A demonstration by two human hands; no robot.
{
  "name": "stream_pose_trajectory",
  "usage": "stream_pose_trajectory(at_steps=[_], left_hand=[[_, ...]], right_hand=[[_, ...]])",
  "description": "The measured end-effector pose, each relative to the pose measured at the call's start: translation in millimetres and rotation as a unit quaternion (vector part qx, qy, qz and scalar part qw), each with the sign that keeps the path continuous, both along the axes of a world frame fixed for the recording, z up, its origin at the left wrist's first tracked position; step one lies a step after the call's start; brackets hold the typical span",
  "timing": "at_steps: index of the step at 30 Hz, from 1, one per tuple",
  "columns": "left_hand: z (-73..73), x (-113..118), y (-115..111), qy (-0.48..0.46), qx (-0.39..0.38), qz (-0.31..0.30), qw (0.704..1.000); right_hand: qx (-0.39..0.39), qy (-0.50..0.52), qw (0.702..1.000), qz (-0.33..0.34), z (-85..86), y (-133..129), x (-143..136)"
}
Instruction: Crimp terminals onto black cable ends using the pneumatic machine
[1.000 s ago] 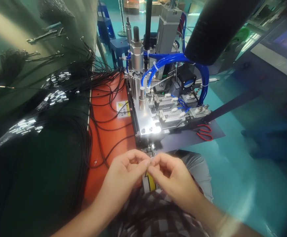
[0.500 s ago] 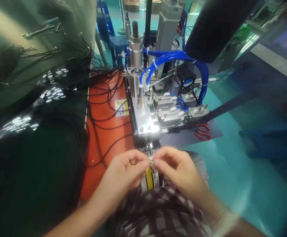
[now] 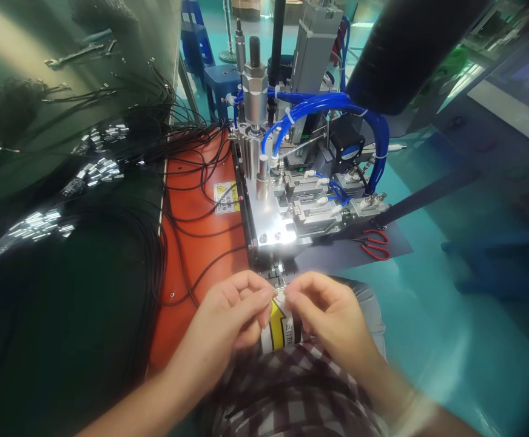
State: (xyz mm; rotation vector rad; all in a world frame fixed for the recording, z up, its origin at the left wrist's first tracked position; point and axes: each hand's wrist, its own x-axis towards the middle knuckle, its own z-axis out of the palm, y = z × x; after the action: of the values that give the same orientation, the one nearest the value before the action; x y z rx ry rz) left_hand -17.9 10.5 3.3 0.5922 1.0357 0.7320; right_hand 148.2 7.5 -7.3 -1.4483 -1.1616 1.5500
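Observation:
Both hands meet in front of my body, just short of the machine's near end. My left hand is closed in a pinch, its thumb and forefinger on a thin, pale, wire-like piece. Too small to name, this piece spans the narrow gap between the two hands. My right hand also pinches at its other end, fingers curled. Right beyond the fingertips lies a small metal fixture of the machine. Below them shows a white label with a yellow arrow.
A metal machine with blue air hoses stands ahead. Black cables cross the orange plate on the left. Bundles of cables with shiny ends lie farther left. Red-handled pliers rest at the right.
My fingertips have drawn slightly apart, and more of the thin piece shows between them. The whole view has shifted a little.

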Motion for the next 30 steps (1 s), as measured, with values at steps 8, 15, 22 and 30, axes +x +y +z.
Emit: stream_pose_trajectory(at_steps=[8, 15, 22, 30], left_hand=[[-0.9, 2, 1, 0.007, -0.004, -0.013, 1.000], [-2.3, 2, 1, 0.025, 0.005, -0.030, 0.999], [-2.0, 2, -1, 0.039, 0.018, -0.020, 0.999], [-0.9, 5, -1, 0.062, 0.028, -0.036, 0.997]], right_hand=[[0.040, -0.058, 0.997, 0.036, 5.2, 3, 3], [0.008, -0.025, 0.998, 0.060, 8.8, 7, 5], [-0.036, 0.033, 0.996, 0.075, 5.3, 5, 7], [0.014, -0.027, 0.996, 0.083, 14.6, 10, 14]])
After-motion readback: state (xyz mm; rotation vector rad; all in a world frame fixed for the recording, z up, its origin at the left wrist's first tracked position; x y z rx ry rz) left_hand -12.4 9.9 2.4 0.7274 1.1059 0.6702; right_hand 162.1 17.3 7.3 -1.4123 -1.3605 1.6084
